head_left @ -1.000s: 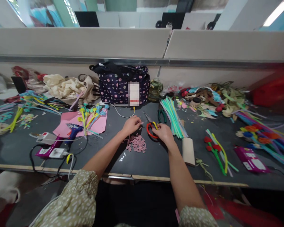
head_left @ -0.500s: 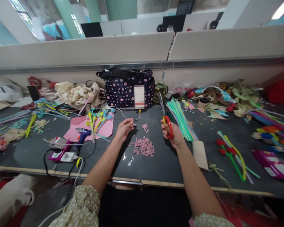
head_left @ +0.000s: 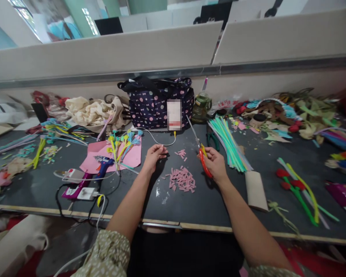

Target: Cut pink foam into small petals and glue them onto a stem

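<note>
My right hand [head_left: 215, 163] is wrapped round the red and yellow handles of a pair of scissors [head_left: 204, 161]. The blades point up and to the left, toward the dark patterned bag. Across from it, my left hand [head_left: 154, 157] is closed in a pinch over the table. Whatever sits between its fingertips is too small to make out. Between and below the hands lies a pile of short pink strips [head_left: 182, 179]. A smaller cluster of pink strips [head_left: 181, 154] rests just above that pile.
Green and pale pipe cleaners [head_left: 229, 144] lie to the right, near dark-handled pliers [head_left: 212, 139] and a beige block [head_left: 256, 191]. Leftward are a pink sheet [head_left: 93, 154], a blue glue gun [head_left: 104, 166] and cables. The patterned bag [head_left: 152, 104] and a green jar [head_left: 201, 107] stand behind.
The scissors have tilted further left, and my right hand has turned with them. My left hand stays pinched; the pink piece that showed at its fingertips is no longer distinct. The view has shifted slightly.
</note>
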Available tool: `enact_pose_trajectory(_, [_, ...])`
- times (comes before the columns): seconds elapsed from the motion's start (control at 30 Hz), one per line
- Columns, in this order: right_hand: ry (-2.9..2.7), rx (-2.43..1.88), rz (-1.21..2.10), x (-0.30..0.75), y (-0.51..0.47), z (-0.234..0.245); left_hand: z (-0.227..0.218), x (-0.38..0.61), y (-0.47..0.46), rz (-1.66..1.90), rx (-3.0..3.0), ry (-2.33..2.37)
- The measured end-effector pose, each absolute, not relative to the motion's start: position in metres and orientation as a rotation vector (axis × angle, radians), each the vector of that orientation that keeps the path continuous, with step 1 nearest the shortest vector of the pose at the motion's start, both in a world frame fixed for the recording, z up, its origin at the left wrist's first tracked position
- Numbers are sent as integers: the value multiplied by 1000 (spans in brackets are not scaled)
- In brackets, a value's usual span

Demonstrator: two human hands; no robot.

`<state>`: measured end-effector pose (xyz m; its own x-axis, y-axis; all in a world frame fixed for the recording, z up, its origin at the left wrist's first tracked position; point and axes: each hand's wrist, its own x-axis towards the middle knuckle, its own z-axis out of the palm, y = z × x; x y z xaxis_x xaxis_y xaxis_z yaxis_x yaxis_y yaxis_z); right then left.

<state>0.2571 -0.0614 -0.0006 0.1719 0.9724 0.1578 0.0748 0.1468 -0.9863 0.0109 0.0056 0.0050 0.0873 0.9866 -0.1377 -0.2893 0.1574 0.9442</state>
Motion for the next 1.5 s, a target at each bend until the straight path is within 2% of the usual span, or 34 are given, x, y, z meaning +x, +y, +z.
enact_pose_trajectory(0.27, [-1183, -1271, 945, 254, -61, -1, 1, 42, -3, 979, 881, 835])
enact_pose_trajectory(0.37, [-1244, -1274, 911, 255, -63, 1, 4, 42, -4, 1037, 910, 836])
enact_pose_trajectory(0.5, [-1413, -1384, 734, 255, -67, 3, 4, 32, -2, 1216, 852, 930])
enact_pose_trajectory(0.8, [-1860, -1676, 287, 242, -74, -2, 5, 21, -1, 1272, 622, 935])
enact_pose_trajectory(1.5, [-2000, -1622, 167, 242, -77, -12, 1, 17, -1, 1278, 584, 826])
